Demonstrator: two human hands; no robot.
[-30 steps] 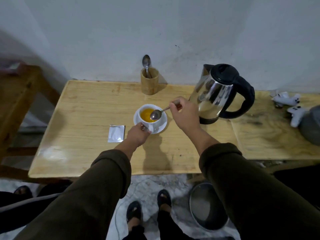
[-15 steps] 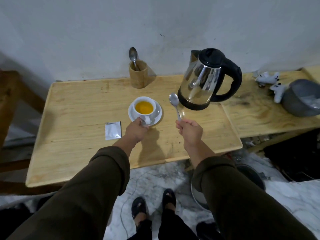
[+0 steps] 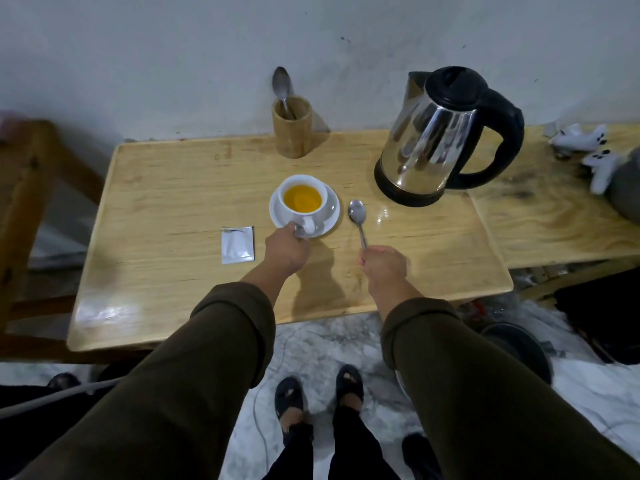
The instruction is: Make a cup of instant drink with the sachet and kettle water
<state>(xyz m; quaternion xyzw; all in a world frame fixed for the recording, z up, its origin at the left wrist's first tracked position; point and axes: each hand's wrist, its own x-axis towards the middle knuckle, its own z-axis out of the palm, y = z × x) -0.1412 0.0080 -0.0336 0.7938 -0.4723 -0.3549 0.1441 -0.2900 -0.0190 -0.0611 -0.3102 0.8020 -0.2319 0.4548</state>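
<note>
A white cup (image 3: 293, 218) full of orange drink stands on a white saucer (image 3: 331, 213) in the middle of the wooden table (image 3: 173, 199). My left hand (image 3: 286, 251) grips the cup's handle. My right hand (image 3: 382, 264) pinches the end of a metal spoon (image 3: 358, 216), whose bowl lies on or just above the table right of the saucer. The silver sachet (image 3: 237, 249) lies flat to the left of my left hand. A steel kettle (image 3: 433, 140) with black lid and handle stands at the back right.
A wooden holder (image 3: 291, 133) with a second spoon (image 3: 281, 85) stands against the wall behind the cup. White toy planes (image 3: 577, 138) and a grey object (image 3: 627, 188) lie on the adjoining table at right. A dark bucket (image 3: 519, 351) sits on the floor below.
My right hand lifted the spoon out of the cup, swung it to the right and lowered it beside the saucer. My left hand stayed on the cup's handle.
</note>
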